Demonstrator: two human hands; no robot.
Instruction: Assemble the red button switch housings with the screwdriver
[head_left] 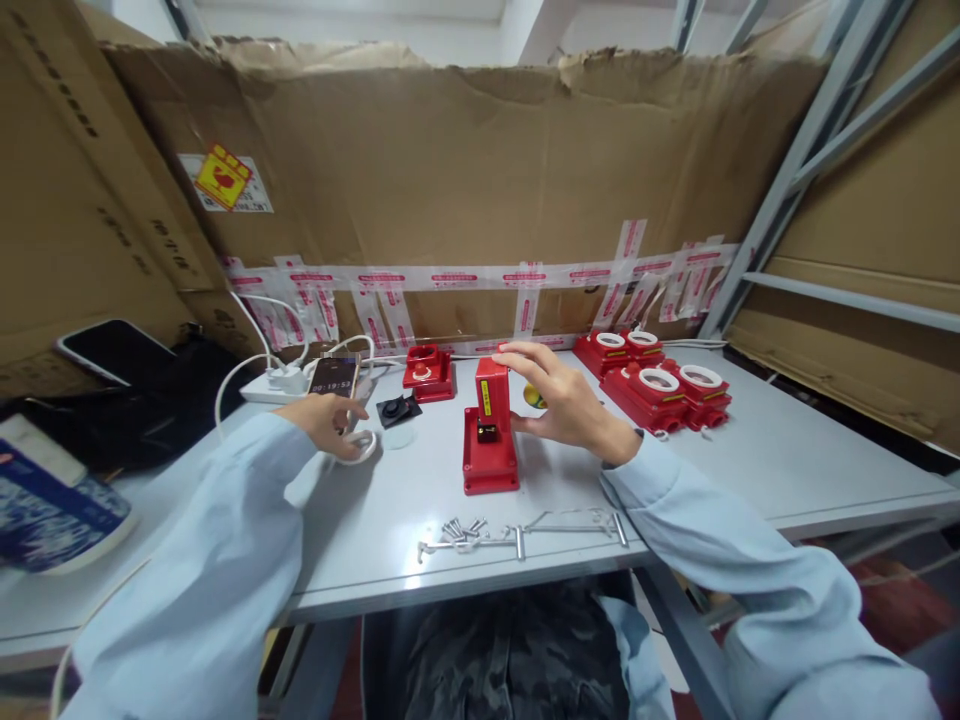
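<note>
My right hand (559,400) grips a red box-shaped housing (493,392) from its right side, fingers on the top edge and thumb lower down. A yellow label is on the housing's face. It stands upright on a red base plate (491,470), with a small black part (487,431) where they meet. Behind that hand shows part of a yellow round thing (534,396). On the left, my left hand (328,424) has its fingers apart just in front of a phone (334,376) showing a timer. Its thumb is at a white ring (365,449) on the table.
Several red housings with white rings (660,380) stand at the right. A smaller red part (427,373), a black piece (398,410) and a clear disc (397,437) lie left of centre. Screws (463,530) and metal T-shaped tools (520,542) line the front edge. A power strip (274,384) sits back left.
</note>
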